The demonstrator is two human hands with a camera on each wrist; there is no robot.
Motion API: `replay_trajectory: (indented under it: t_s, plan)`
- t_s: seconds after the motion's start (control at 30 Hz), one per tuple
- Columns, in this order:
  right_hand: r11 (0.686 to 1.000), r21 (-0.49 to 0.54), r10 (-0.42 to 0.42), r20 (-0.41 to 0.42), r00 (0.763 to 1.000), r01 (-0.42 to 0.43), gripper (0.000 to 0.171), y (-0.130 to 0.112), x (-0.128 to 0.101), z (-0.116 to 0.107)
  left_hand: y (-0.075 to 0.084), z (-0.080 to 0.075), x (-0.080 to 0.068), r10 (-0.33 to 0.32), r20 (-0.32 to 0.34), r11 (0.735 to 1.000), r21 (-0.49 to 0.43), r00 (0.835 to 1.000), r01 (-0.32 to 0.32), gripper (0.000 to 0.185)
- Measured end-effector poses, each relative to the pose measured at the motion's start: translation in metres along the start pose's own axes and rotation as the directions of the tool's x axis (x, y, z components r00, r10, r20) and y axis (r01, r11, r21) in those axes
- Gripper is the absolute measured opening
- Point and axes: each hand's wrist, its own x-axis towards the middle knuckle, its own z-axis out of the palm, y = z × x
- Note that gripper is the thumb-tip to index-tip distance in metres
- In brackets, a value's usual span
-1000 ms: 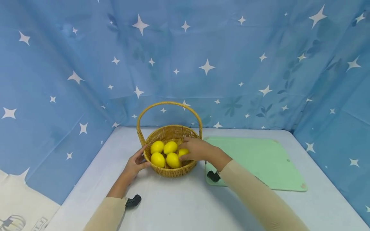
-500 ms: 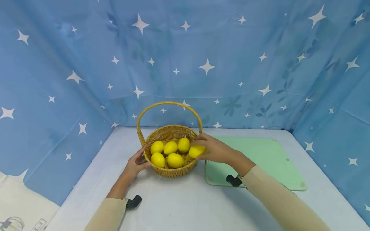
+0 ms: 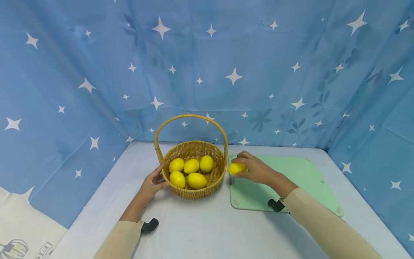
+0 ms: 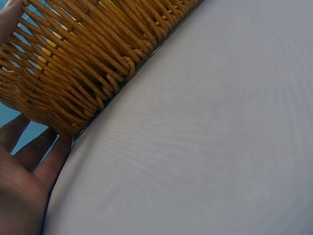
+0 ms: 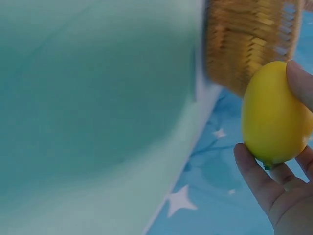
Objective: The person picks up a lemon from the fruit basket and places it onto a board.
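While the left hand [image 3: 152,183] is resting flat-fingered against the wicker basket [image 3: 194,192], the right hand [image 3: 255,169] is gripping a lemon [image 3: 236,168] over the green mat [image 3: 291,187].

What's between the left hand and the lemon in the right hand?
The wicker basket, holding five lemons. The left hand touches its left wall; the right hand holds the lemon just past its right rim, in the head view.

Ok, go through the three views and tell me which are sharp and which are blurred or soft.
Head view: sharp and evenly lit, the basket and the lemon in the right hand crisp, with soft shadows on the table. Left wrist view: the basket weave is clear, the left hand a little soft at the corner. Right wrist view: the lemon is fairly sharp, the green mat and basket smeared.
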Motion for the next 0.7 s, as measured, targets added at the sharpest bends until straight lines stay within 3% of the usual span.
replay_trajectory:
  t_s: [0.17, 0.43, 0.7]
  plan:
    - [0.997, -0.028, 0.073, -0.008, 0.997, -0.073, 0.052, 0.023, 0.003, 0.006, -0.013, -0.003, 0.003, 0.004, -0.008, 1.000, -0.001, 1.000, -0.004, 0.080]
    - [0.990, -0.026, 0.138, -0.030, 0.990, -0.138, 0.056, 0.046, 0.012, 0.007, -0.013, -0.004, 0.003, 0.015, -0.018, 1.000, 0.011, 1.000, -0.015, 0.078]
    - [0.976, -0.003, 0.216, -0.014, 0.976, -0.216, 0.056, 0.060, 0.018, 0.015, -0.012, -0.003, 0.002, -0.014, -0.017, 1.000, -0.007, 1.000, 0.013, 0.080]
